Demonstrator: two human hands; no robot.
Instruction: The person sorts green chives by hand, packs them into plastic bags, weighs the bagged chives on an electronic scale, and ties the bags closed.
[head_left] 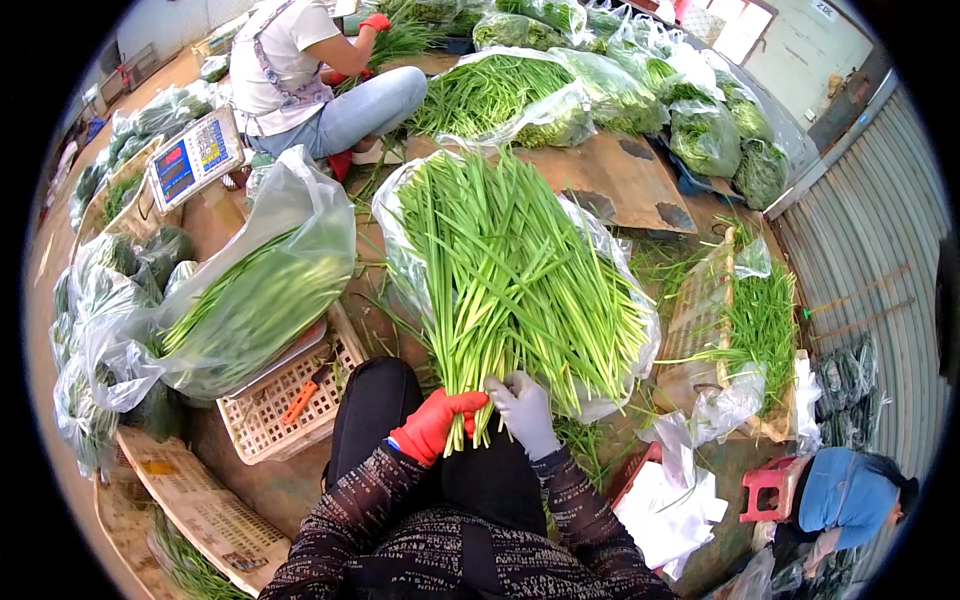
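My left hand (438,425), in a red glove, is closed round the lower stems of a bunch of long green leafy stalks (468,330). Beside it on the right, my right hand (525,412), in a pale grey glove, has its fingers bent against the stem ends of the same bunch. The bunch leans over a large heap of green stalks (570,290) lying on an open clear plastic bag (405,245) in front of my knees. Both hands are just above my lap.
To the left, a bag of greens (265,290) lies over a perforated crate (255,425) holding an orange-handled tool (300,400). Behind it stands a scale (195,160). A co-worker (290,80) sits ahead, another (845,495) at lower right. A basket of greens (760,320) stands right.
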